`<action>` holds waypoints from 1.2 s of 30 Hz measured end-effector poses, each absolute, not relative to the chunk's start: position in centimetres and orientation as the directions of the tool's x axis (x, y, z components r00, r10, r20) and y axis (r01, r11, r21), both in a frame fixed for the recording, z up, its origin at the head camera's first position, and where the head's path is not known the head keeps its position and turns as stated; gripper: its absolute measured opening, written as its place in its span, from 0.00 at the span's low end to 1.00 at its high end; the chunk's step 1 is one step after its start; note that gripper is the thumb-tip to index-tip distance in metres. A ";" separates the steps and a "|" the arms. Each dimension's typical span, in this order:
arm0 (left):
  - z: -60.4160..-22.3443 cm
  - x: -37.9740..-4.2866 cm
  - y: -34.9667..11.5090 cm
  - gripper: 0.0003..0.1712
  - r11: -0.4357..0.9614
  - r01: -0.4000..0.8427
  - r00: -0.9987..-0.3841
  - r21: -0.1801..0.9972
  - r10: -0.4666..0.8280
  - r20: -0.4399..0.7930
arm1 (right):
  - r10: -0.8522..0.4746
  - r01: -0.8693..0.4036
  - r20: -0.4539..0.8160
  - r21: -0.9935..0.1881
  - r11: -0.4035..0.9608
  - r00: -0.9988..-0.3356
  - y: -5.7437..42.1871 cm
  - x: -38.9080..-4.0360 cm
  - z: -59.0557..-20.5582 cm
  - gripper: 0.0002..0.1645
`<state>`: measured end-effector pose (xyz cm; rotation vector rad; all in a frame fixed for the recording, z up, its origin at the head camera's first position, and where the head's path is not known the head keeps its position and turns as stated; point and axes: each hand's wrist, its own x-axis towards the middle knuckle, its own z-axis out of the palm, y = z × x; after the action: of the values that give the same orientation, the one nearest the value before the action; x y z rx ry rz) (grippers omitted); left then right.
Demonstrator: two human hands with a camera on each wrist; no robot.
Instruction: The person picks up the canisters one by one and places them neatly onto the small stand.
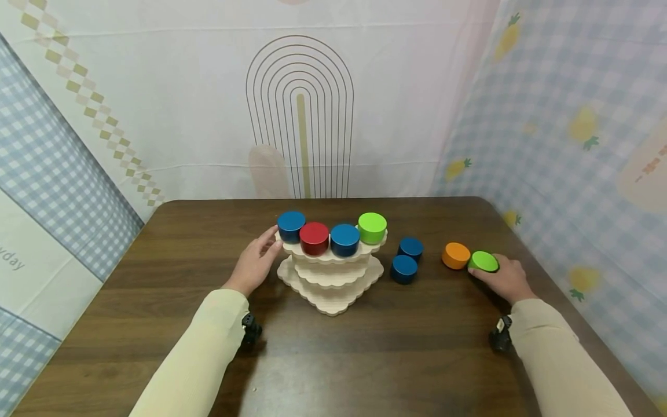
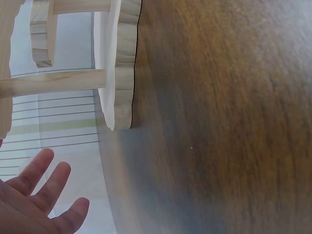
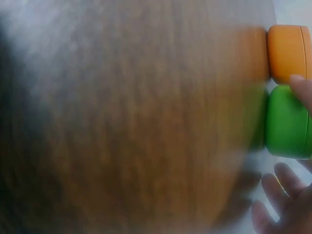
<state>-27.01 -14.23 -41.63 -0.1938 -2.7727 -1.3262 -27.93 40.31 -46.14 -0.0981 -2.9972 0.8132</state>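
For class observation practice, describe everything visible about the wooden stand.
The stand looks like pale wood, with three scalloped-edged tiers joined by round posts. It stands upright on the brown table, one corner toward the camera. On its top tier sit a blue block, a red block, a second blue block and a green block. The left hand is at that tier's left edge; contact is unclear.

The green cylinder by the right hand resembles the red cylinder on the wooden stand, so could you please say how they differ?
The green cylinder is lime, while the red cylinder is deep red. The green cylinder sits on the table; the red cylinder stands on the wooden stand. The right hand holds the green cylinder; no hand touches the red cylinder. Both are short and round with flat tops.
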 end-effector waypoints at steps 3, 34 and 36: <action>-41.6 -27.0 -14.2 0.33 0.618 0.134 -0.991 0.775 0.084 0.104 | 0.080 0.065 0.006 -0.509 0.858 -0.997 40.3 -27.9 -46.2 0.51; -42.0 -27.4 -13.9 0.31 0.577 0.154 -0.987 0.802 0.059 0.147 | 0.119 -0.031 0.219 -0.580 0.814 -0.968 36.7 -25.3 -43.0 0.41; -41.9 -27.3 -13.8 0.31 0.583 0.146 -0.988 0.799 0.051 0.143 | 0.106 -0.044 0.221 -0.581 0.813 -0.970 36.0 -25.2 -42.8 0.41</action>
<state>-27.31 -13.80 -41.92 -0.1687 -2.7006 -1.3784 -25.24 36.04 -42.84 -0.0479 -2.7558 0.8912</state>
